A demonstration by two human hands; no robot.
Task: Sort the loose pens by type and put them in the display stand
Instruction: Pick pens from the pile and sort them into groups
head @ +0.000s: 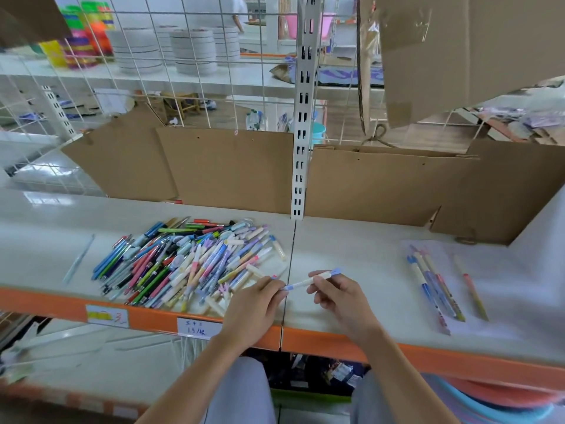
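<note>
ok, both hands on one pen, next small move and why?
Probably carry the white-and-blue pen, held by left hand and right hand, right to the sorted pens. Those look like the same type; the mixed pile lies left.

Your left hand (255, 296) and right hand (337, 293) close together, forearms extended, fingers (318, 281) curled, pinching.

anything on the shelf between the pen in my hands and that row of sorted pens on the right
Nothing visible. The pen is held by the left hand and right hand, and the stretch of shelf across to the sorted pens is bare. The loose pile lies on the opposite side.
</note>
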